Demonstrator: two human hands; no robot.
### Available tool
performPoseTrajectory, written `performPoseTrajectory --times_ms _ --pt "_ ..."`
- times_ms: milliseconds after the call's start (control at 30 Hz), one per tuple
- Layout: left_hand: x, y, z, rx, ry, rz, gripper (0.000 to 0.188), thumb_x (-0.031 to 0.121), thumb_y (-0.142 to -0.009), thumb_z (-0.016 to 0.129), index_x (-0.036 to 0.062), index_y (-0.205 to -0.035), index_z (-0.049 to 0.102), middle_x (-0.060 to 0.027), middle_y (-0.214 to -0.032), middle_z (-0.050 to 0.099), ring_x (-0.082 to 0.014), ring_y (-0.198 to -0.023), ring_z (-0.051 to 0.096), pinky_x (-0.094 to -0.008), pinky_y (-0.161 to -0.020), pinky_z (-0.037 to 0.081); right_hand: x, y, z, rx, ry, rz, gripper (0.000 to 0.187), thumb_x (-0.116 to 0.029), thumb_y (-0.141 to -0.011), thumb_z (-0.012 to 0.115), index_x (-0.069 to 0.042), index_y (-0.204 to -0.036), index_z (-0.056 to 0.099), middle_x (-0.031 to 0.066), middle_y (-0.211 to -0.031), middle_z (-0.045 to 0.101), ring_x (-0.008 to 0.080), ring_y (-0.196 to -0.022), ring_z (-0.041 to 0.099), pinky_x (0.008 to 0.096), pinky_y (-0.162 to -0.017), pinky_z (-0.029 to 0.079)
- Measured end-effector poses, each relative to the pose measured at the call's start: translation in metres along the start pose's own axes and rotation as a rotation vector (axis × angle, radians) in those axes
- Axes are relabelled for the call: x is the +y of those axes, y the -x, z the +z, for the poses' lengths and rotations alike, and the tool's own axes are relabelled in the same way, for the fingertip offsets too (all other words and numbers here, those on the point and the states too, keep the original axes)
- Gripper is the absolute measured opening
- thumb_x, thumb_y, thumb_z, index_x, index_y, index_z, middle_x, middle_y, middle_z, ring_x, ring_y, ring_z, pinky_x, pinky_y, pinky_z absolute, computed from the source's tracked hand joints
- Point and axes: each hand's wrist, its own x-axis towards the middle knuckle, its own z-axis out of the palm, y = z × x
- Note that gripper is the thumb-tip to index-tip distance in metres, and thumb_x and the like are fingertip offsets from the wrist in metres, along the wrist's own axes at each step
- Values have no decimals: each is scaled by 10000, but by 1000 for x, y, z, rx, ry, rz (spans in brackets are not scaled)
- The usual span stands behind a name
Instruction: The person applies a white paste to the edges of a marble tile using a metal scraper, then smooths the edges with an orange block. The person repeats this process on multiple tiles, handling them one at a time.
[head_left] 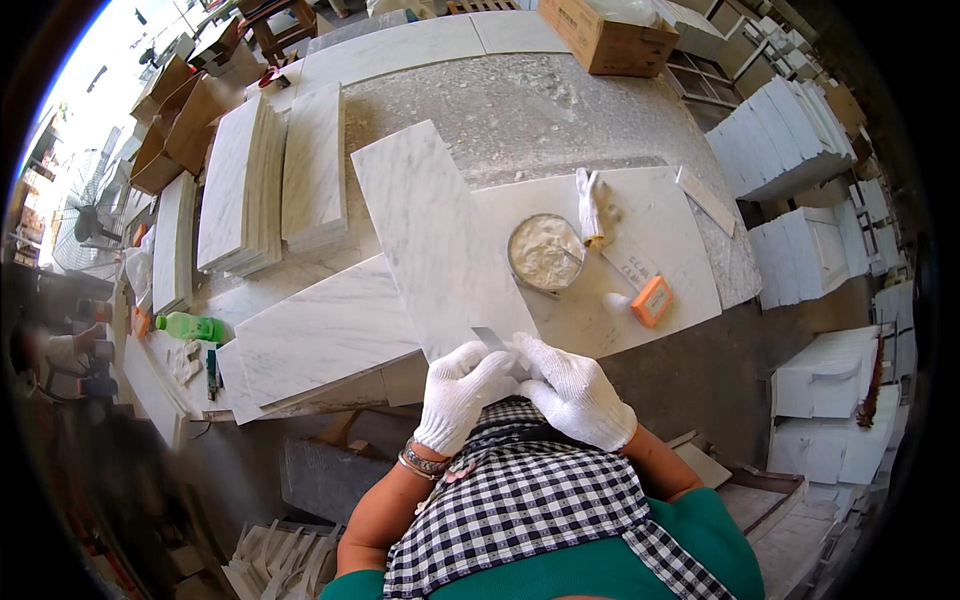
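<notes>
Both my hands wear white knitted gloves and meet close to my body, over the near end of a long pale marble slab (430, 220). A small flat grey metal blade (487, 338) sticks out between them. My left hand (456, 398) is closed, gripping the blade between thumb and fingers. Closed as well, my right hand (578, 392) pinches at the blade's near part, which the fingers mostly hide. Ahead and to the right sits a round tub (545, 252) of whitish paste. Beyond it lies a crumpled white glove (588, 205) with a yellowish end.
An orange block (652, 301) rests on the white board (680, 260). Another marble slab (330, 325) lies at left, with stacked slabs (240, 185) behind it. A green bottle (190, 327) lies at the table's left. Cardboard box (605, 38) stands at the back; white slab stacks (780, 140) are at right.
</notes>
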Motion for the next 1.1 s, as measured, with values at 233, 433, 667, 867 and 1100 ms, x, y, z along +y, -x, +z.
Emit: performPoseTrajectory --times_ms 233,433,667,867,1100 --pt "5 -26 -32 202 -1107 795 376 213 -983 669 -39 -1261 666 -203 -1313 672 -358 -1228 628 -487 -1041 487 11 37 -37 45 -17 308 529 15 -853 759 45 -1358 606 91 -803 661 162 -698 632 308 -701 539" --pt "-1 -59 -21 201 -1639 570 830 521 -941 647 8 -1541 389 -245 -1657 265 -505 -1492 269 -790 -1107 189 24 55 -52 273 -117 554 429 10 -877 739 42 -1296 652 62 -804 650 108 -662 582 283 -655 517" --pt "-12 -45 53 -213 -1582 653 851 612 -900 638 14 -1472 441 -285 -1577 314 -511 -1451 297 -778 -1081 251 24 55 -66 571 -377 733 306 -3 -945 647 8 -1249 684 4 -838 651 37 -678 558 219 -602 472" --pt "-20 -7 76 -627 -883 759 605 368 -894 763 10 -1355 601 -143 -1290 675 -320 -1115 661 -384 -993 499 21 64 -70 569 -367 640 152 -18 -938 687 -3 -1088 707 13 -882 690 63 -756 615 234 -691 514" --pt "-17 -13 56 -117 -123 60 117 51 -907 725 -52 -960 708 6 -823 671 -67 -745 538 -228 -674 458 8 49 -39 332 -258 271 321 2 -908 724 3 -1226 675 159 -1100 746 265 -1010 747 349 -872 582"
